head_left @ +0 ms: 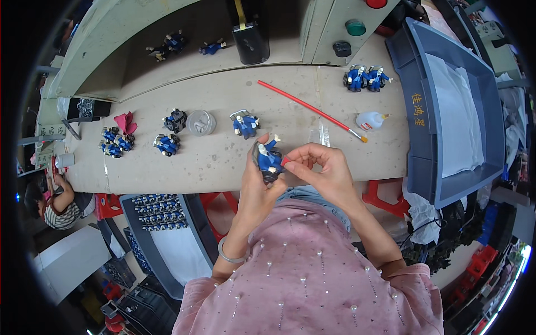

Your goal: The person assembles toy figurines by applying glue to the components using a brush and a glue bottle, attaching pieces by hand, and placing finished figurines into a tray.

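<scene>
My left hand (pixel 258 184) is closed around a small blue-clad figurine (pixel 269 158) with dark wheels, held up just over the table's near edge. My right hand (pixel 324 170) pinches a small red piece (pixel 285 161) between thumb and forefinger, right against the figurine's side. What the red piece is cannot be made out. Just beyond my hands another seated blue figurine (pixel 244 124) stands on the table. A red-handled paintbrush (pixel 304 104) lies slantwise to the right of it, and a small white glue bottle (pixel 371 120) lies farther right.
More figurines stand left (pixel 167 144) and back right (pixel 376 79). A clear round cup (pixel 201 123) and a pink cloth (pixel 126 123) are on the left. A blue-grey crate (pixel 412 162) borders the table's right end. Another crate (pixel 196 223) with rows of figurines sits below left.
</scene>
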Motion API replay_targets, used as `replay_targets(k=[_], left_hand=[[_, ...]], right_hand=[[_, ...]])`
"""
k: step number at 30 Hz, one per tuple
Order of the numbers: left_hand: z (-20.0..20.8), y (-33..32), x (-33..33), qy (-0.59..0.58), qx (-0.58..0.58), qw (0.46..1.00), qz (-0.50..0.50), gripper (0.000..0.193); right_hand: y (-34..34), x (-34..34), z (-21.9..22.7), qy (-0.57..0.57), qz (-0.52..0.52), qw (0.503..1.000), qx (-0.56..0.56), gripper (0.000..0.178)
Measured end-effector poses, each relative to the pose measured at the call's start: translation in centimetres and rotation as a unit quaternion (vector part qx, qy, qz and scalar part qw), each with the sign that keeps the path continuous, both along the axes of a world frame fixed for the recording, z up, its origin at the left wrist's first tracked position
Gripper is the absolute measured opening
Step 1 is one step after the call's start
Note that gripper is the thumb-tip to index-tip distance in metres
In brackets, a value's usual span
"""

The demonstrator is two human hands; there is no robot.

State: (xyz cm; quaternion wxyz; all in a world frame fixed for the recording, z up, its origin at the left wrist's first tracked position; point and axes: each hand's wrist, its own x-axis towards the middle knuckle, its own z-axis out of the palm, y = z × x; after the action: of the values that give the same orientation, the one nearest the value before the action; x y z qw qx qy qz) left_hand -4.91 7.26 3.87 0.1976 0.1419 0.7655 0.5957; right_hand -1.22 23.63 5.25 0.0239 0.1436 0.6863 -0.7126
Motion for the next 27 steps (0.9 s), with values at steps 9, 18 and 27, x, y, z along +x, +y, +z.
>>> replay_targets(k=[9,18,27], left_hand=[[0.5,0.6,0.8,0.07,-0.07,0.993,-0.066,0.075],[0.4,-0.7,0.9,0.062,-0.046,0.996,-0.054,0.076],[-0.1,-2.0,0.0,0.003,0.058,0.998,0.039,0.071]], right_hand=[[-0.6,1.0,0.1,0.068,-0.024,0.979,0.193,0.012],[-0.8,0.2,-1.1,0.019,-0.11,0.967,0.23,0.006],[0.4,-0.6,0.4,-0.011,-0.147,0.989,-0.024,0.021]])
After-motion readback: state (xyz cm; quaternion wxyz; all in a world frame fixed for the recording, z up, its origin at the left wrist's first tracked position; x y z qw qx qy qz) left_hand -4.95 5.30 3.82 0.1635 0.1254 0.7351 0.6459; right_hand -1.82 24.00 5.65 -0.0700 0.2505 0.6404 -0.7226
